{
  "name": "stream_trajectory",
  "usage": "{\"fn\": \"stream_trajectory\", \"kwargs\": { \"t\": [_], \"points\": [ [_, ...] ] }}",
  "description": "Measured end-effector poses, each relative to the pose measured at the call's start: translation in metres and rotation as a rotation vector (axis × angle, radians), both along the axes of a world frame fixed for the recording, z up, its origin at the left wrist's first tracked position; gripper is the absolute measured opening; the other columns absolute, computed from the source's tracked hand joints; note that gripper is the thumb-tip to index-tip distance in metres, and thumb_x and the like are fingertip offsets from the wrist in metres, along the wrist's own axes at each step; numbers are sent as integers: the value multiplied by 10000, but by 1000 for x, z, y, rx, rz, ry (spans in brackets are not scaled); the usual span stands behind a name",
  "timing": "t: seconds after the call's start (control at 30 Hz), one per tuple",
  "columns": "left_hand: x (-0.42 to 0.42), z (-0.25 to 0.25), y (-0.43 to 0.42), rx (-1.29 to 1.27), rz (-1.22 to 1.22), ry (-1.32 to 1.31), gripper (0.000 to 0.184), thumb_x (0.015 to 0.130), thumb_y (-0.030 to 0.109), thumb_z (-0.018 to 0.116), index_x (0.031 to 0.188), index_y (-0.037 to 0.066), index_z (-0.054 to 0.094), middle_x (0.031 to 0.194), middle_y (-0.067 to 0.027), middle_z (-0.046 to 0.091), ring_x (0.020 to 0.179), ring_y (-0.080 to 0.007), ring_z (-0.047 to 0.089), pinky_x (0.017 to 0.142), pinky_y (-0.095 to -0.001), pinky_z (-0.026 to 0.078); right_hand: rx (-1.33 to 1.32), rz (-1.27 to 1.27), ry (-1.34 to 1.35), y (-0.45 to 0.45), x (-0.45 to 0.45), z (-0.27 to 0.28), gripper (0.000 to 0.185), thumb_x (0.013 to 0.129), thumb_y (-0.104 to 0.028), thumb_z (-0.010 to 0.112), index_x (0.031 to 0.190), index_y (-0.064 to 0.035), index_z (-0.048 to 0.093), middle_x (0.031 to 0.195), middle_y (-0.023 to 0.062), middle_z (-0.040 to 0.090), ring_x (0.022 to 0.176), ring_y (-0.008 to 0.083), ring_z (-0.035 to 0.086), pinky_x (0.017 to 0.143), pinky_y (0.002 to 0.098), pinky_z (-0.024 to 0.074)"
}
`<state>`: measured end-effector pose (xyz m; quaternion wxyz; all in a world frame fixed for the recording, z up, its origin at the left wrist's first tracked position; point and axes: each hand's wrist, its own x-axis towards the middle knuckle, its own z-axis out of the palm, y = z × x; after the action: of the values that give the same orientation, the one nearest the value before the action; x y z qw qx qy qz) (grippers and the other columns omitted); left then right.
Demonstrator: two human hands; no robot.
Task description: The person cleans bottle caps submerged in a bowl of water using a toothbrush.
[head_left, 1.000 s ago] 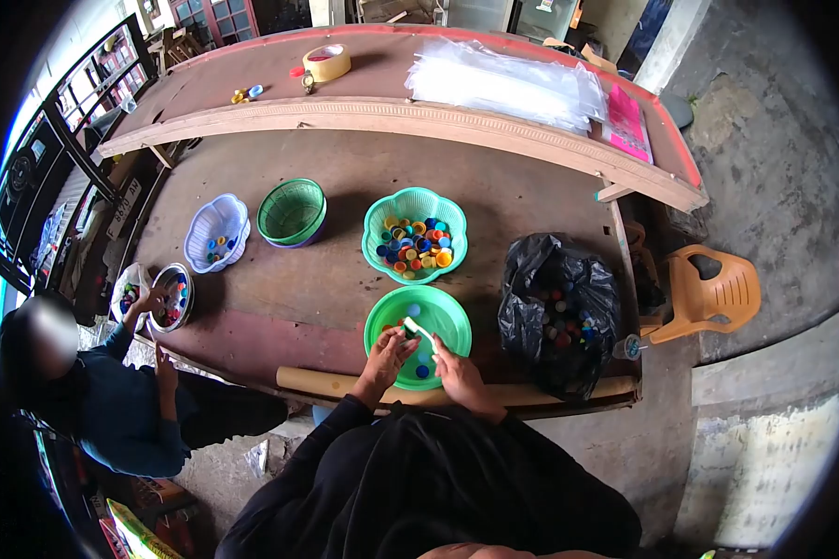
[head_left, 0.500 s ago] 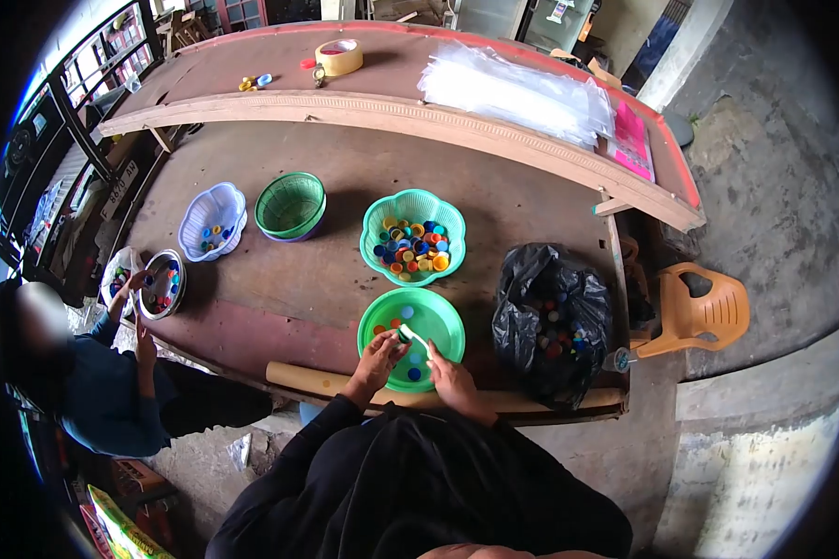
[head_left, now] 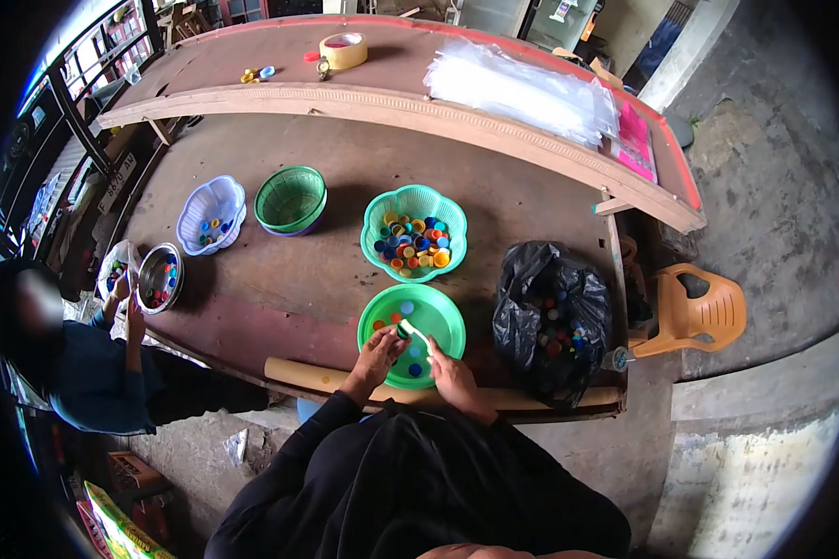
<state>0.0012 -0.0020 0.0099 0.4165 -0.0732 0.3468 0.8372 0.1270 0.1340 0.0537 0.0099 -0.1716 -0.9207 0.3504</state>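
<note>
A broad, brown wooden counter (head_left: 270, 279) fills the middle of the view, and along its far side runs a raised, reddish-brown shelf (head_left: 224, 56) with a pale wooden front edge. At the counter's left end another person (head_left: 98, 377) in a dark blue top sits with both hands near a round, shiny metal bowl (head_left: 180, 279) of coloured caps. An orange plastic chair (head_left: 718, 312) stands on the floor past the right end. On the counter's right side slumps an open black plastic bag (head_left: 515, 349) with many caps inside. A pile of clear plastic sheets (head_left: 522, 88) lies on the shelf.

Directly before the wearer is a round, bright green plastic basin (head_left: 445, 317), with orange and blue discs lying in it. Just beyond it sits a scalloped, aqua plastic basket (head_left: 410, 199) full of yellow, blue and red caps. Farther left are a round, green plastic basket (head_left: 289, 196) and a scalloped, pale lavender basket (head_left: 210, 197) holding a few caps.

Over the basin, the left hand (head_left: 377, 356) has its fingers closed around a small, dark green cap (head_left: 402, 332). The right hand (head_left: 451, 377) is curled around a slim, white-handled brush (head_left: 419, 333), its head right at the cap.
</note>
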Motion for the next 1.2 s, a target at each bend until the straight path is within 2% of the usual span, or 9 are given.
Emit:
{"fn": "stream_trajectory", "kwargs": {
  "t": [0.2,0.3,0.37,0.5,0.63,0.77,0.9,1.17,1.2],
  "points": [
    [-2,-6,-2,-21,-27,18,172,888,144,539,1025,41,530,897,-52,600,858,-185,612,823,-294,495,77,-20,-103,5,-2,-8,461,899,-184,447,1340,-122,330,700,148,597,634,321,597,593,408,462],
    [0,-3,-6,-23,-35,23,184,886,160,545,1023,37,532,893,-55,600,850,-183,613,826,-291,493,-67,27,136,-10,-1,9,448,897,-207,449,1323,-110,353,674,154,595,628,336,593,587,422,458],
    [0,4,-4,-38,-41,-4,196,887,164,545,1032,33,532,893,-53,596,853,-183,612,822,-290,493,75,0,-142,-5,-5,8,453,892,-187,457,1326,-114,351,708,140,607,642,324,598,591,415,459],
    [-5,-4,-1,27,-32,38,174,886,170,549,1006,44,546,843,-36,593,824,-169,610,833,-301,487,-19,17,167,-5,-2,8,450,885,-183,460,1316,-102,356,714,197,597,645,361,592,577,446,450],
    [-6,-3,-4,-14,-62,29,158,907,163,506,1008,48,545,922,-35,574,877,-178,596,859,-320,478,95,-11,-123,1,-4,2,462,891,-193,454,1331,-112,342,737,154,609,655,331,598,597,423,456],
    [-6,-5,-1,32,-59,40,154,895,163,530,1000,54,554,907,-38,588,902,-189,600,846,-316,484,-80,28,79,-5,-2,15,436,893,-210,446,1309,-107,365,818,209,610,727,368,602,628,458,458],
    [-7,8,1,-61,-73,32,188,886,158,545,1024,31,541,887,-49,596,813,-159,603,827,-310,495,83,-16,-112,11,1,-10,459,887,-225,461,1319,-111,358,787,187,614,714,357,603,624,444,459],
    [-91,33,57,-224,-32,571,283,855,141,588,1079,-23,532,998,-92,592,926,-159,578,825,-284,477,-97,-168,-86,32,1,-2,413,908,-231,420,1311,-145,392,655,122,607,654,314,613,619,412,461],
    [-101,38,67,-348,5,838,262,840,136,599,1055,-8,555,968,-100,610,904,-154,593,803,-281,481,-117,-170,-81,32,3,-1,413,910,-232,417,1313,-148,391,656,119,607,654,308,615,618,406,462]
  ]
}}
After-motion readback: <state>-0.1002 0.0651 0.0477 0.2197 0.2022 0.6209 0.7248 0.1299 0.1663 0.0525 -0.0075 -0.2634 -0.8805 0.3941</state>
